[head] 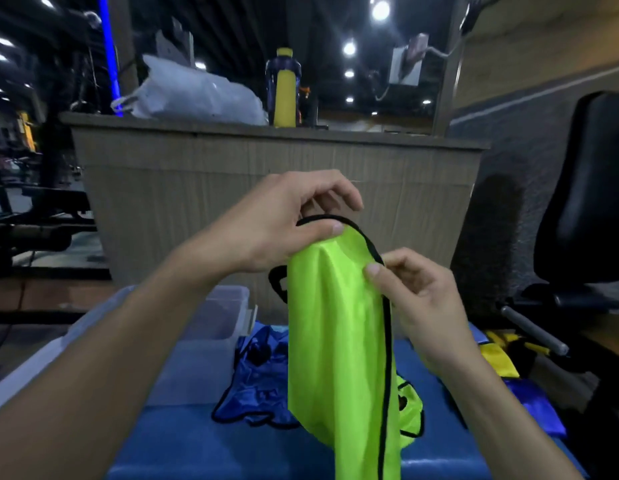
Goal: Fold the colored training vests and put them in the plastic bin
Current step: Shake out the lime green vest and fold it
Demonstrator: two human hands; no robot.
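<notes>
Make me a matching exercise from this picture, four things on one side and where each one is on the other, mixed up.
1. green vest
2. blue vest
3. plastic bin
4. yellow bottle

A. crumpled on the blue surface
B. on the far counter
C. held up by both hands
D. left of the vests, under the left forearm

Pairs: 1-C, 2-A, 3-D, 4-B

lime vest (339,327) aloft between left hand (284,223) and right hand (419,299) (both pinching its black trim), above blue mat (204,445)
</notes>
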